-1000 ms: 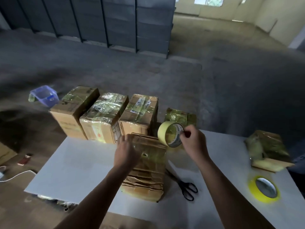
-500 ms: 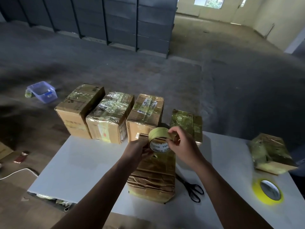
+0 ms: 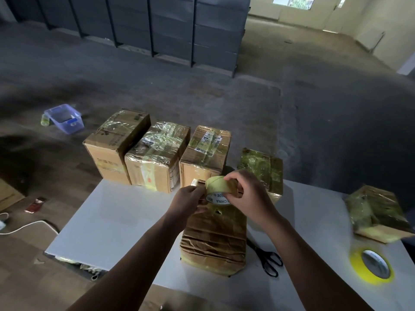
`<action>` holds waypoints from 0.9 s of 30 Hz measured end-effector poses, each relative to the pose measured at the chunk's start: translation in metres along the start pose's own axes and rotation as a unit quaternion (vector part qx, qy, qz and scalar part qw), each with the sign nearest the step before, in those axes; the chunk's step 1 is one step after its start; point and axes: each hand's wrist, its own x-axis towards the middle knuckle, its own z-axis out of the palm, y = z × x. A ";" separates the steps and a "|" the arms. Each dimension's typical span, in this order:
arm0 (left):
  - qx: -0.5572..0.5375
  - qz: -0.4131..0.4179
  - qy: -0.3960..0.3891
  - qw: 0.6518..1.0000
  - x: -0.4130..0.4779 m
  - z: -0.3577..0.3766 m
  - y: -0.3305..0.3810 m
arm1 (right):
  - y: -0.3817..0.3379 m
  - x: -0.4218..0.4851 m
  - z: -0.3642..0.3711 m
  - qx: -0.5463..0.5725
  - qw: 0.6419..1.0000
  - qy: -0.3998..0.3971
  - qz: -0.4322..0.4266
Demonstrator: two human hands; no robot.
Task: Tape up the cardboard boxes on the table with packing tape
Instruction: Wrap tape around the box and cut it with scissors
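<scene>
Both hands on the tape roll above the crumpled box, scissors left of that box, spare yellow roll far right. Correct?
Head view: the scissors lie right of the crumpled box, not left. The left hand and right hand do hold the tape roll above it; spare yellow roll far right.

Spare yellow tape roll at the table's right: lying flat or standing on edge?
Lying flat. The spare tape roll rests on the table with its core hole facing up.
</scene>
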 end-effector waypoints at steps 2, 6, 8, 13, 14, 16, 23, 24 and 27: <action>-0.016 -0.017 -0.009 1.000 0.000 0.000 0.000 | -0.001 0.001 0.001 -0.004 1.000 -0.007 -0.001; 0.033 -0.020 -0.035 0.999 0.001 0.004 0.001 | -0.004 0.000 0.003 -0.021 0.999 -0.021 -0.012; 0.075 0.005 -0.050 0.996 0.001 0.007 0.001 | -0.006 -0.001 0.004 -0.032 0.999 -0.030 -0.019; 0.072 0.017 -0.050 0.996 0.003 0.011 -0.002 | -0.007 -0.001 0.003 -0.048 0.997 -0.044 -0.040; 0.065 0.013 -0.053 0.996 0.004 0.010 -0.002 | -0.006 -0.001 0.003 -0.046 0.997 -0.040 -0.042; 0.055 0.003 -0.058 0.997 0.006 0.009 -0.003 | -0.005 -0.002 0.000 -0.040 0.998 -0.030 -0.039; 0.023 -0.010 -0.067 0.997 0.007 0.004 -0.001 | 0.004 0.000 0.000 -0.034 0.999 -0.013 -0.033; 0.023 -0.010 -0.065 0.998 0.007 0.005 -0.001 | 0.005 0.000 0.000 -0.035 0.999 -0.012 -0.034; 0.062 0.024 -0.028 0.997 0.005 0.006 -0.001 | 0.010 0.000 0.003 -0.044 0.998 -0.014 -0.038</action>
